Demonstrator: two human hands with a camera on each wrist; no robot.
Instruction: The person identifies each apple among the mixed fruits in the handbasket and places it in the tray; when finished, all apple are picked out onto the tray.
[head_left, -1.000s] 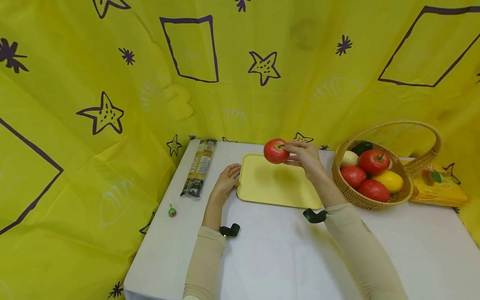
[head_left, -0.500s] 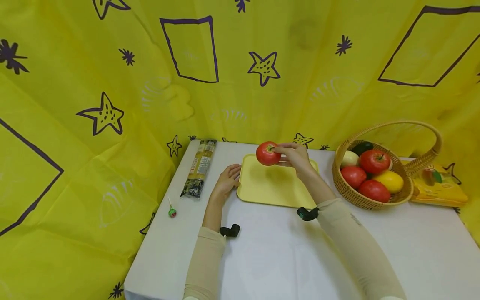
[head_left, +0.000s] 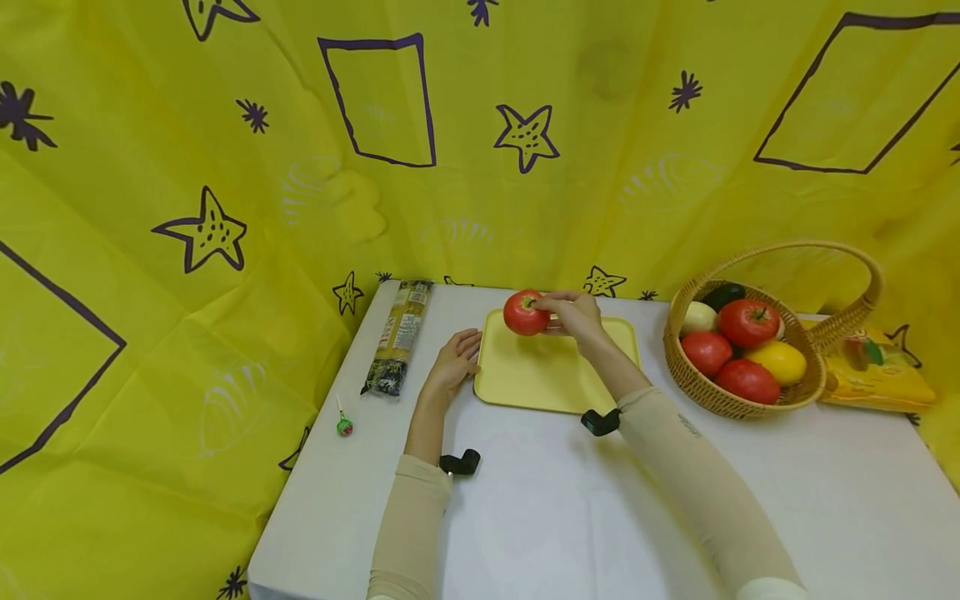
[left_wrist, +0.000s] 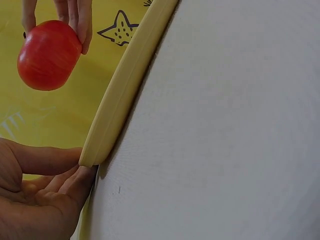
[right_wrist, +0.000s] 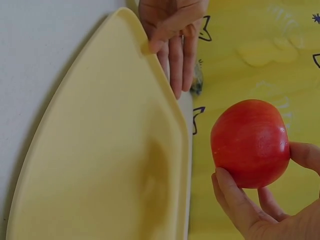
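**Over the far-left part of the tray (head_left: 540, 387), a tomato (head_left: 525, 313) held by the right hand (head_left: 576, 318)**

Beside the left edge of the surface (head_left: 517, 517), a lollipop (head_left: 344, 425) is laid, and a long clear pack (head_left: 399, 333) is set toward the far-left corner. Next along, the tray's left rim is pinched by the left hand (head_left: 453, 360), thumb on the rim and fingers along its outside; the tray is probably being steadied. It is placed toward the far edge of the surface.

Above the tray the tomato is held clear, gripped between the thumb and fingertips of the right hand. A modest weight and a firm body are to be expected; the smooth, glossy skin may slip if too little is pinched, and bruising could be caused by a hard squeeze if it is real. It is best taken across its widest sides, thumb opposite fingers; the stem should not be relied on. It is squat and rounded, red with faint paler streaks, and topped by a greenish stem patch. Whether fruit or model cannot be told.

Farther right, near the far edge, a wicker basket (head_left: 697, 393) is filled with red, yellow, pale and dark green produce (head_left: 750, 322); a yellow packet (head_left: 885, 387) is partly hidden by it.
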